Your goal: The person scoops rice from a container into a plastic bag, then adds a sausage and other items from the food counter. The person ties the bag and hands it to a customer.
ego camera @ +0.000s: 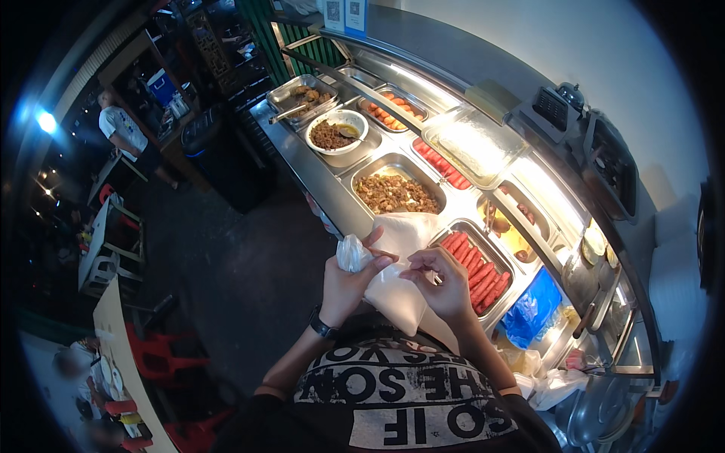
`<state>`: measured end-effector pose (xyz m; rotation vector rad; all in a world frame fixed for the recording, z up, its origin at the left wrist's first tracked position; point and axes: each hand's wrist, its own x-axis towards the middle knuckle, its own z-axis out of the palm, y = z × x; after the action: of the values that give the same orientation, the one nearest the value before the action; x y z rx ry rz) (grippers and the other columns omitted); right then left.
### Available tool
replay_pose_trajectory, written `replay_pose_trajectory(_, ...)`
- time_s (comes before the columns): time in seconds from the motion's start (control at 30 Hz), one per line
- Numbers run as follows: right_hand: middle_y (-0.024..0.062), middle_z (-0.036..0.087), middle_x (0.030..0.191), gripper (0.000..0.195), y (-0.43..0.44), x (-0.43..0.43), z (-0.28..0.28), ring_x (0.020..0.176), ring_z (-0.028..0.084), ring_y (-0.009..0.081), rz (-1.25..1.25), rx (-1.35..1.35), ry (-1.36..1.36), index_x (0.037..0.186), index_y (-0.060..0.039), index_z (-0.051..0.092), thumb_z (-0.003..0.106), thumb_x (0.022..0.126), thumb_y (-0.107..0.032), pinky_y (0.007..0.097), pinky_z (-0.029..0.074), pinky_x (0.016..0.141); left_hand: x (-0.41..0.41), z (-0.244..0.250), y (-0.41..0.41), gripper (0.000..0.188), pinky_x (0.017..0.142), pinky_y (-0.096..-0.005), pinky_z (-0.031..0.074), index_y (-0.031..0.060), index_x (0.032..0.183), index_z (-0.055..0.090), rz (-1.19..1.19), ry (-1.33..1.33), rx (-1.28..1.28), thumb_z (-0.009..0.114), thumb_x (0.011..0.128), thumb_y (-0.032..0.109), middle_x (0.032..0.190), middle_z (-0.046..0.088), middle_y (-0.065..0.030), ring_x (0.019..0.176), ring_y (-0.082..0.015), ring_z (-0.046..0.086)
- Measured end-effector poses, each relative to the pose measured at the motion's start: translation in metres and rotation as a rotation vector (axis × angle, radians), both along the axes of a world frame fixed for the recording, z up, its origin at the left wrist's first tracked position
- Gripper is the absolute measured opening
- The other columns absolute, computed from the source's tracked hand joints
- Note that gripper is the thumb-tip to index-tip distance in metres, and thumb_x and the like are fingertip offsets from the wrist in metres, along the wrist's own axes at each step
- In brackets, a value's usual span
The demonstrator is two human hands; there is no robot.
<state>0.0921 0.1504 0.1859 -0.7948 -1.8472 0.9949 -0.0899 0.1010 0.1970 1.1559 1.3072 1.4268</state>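
Note:
My left hand (346,286), with a dark watch on the wrist, holds a small translucent plastic bag (354,255) bunched between thumb and fingers. A larger white plastic bag (398,303) hangs between my hands, over the front of the food counter. Close to its right side is my right hand (444,280), thumb and fingertips drawn near each other; whether they pinch thin plastic is too fine to tell. Red sausages (480,272) lie in a metal tray just beyond my right hand. Ahead, chopped cooked meat (396,192) fills part of another tray.
Along the lit counter are a white bowl of minced meat (328,136), a tray with tongs (297,101) and a blue plastic bag (529,308). A glass-and-metal frame (544,226) spans the right side. Leftward are a black bin (221,158), red chairs (158,351) and several people.

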Motion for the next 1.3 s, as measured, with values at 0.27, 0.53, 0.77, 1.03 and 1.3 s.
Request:
replay_pose_trajectory(0.27, 0.0136, 0.068, 0.095, 0.014, -0.007, -0.003, 0.002, 0.092, 0.07, 0.0222, -0.017, -0.111, 0.07, 0.105, 0.0015, 0.059, 0.057, 0.091, 0.004, 0.0304, 0.055, 0.076, 0.017, 0.007, -0.001, 0.024, 0.08, -0.0257, 0.048, -0.0004, 0.097, 0.069, 0.032, -0.091, -0.046, 0.066, 0.092, 0.023, 0.092, 0.069, -0.004, 0.085, -0.0066, 0.059)
replay_pose_trajectory(0.53, 0.0156, 0.068, 0.093, 0.013, -0.005, -0.003, -0.001, 0.09, 0.07, 0.026, -0.001, -0.048, -0.137, 0.107, 0.0002, 0.058, 0.054, 0.095, -0.003, 0.033, 0.053, 0.077, 0.019, -0.02, 0.001, 0.036, 0.067, -0.0234, 0.045, 0.0005, 0.09, 0.065, 0.108, 0.064, -0.032, 0.056, 0.098, 0.035, 0.075, 0.06, 0.0017, 0.073, -0.0045, 0.052)
replay_pose_trajectory(0.77, 0.0135, 0.067, 0.094, 0.016, 0.004, -0.006, 0.0, 0.085, 0.069, 0.0239, -0.04, 0.054, -0.077, 0.104, 0.0003, 0.061, 0.061, 0.087, 0.002, 0.0319, 0.053, 0.077, 0.023, -0.024, -0.002, 0.033, 0.064, -0.0235, 0.04, 0.0019, 0.09, 0.06, 0.117, -0.043, -0.072, 0.056, 0.099, 0.033, 0.074, 0.052, 0.0036, 0.07, -0.0042, 0.044)
replay_pose_trajectory(1.03, 0.0103, 0.064, 0.105, 0.027, -0.002, -0.005, -0.009, 0.095, 0.065, 0.0159, 0.003, -0.348, 0.227, 0.112, 0.0052, 0.059, 0.057, 0.086, 0.012, 0.0288, 0.052, 0.086, 0.015, -0.002, 0.0, 0.037, 0.085, -0.0252, 0.048, -0.0042, 0.121, 0.058, -0.009, -0.322, -0.063, 0.065, 0.093, 0.019, 0.1, 0.068, -0.0062, 0.092, -0.0093, 0.061)
replay_pose_trajectory(1.3, 0.014, 0.067, 0.1, 0.026, -0.006, -0.006, 0.001, 0.091, 0.069, 0.0201, 0.005, -0.155, 0.029, 0.111, 0.0035, 0.06, 0.05, 0.087, 0.01, 0.03, 0.053, 0.082, 0.013, -0.004, 0.0, 0.034, 0.076, -0.0241, 0.051, -0.002, 0.121, 0.06, -0.016, -0.293, -0.145, 0.065, 0.093, 0.017, 0.095, 0.067, -0.0052, 0.084, -0.0085, 0.061)
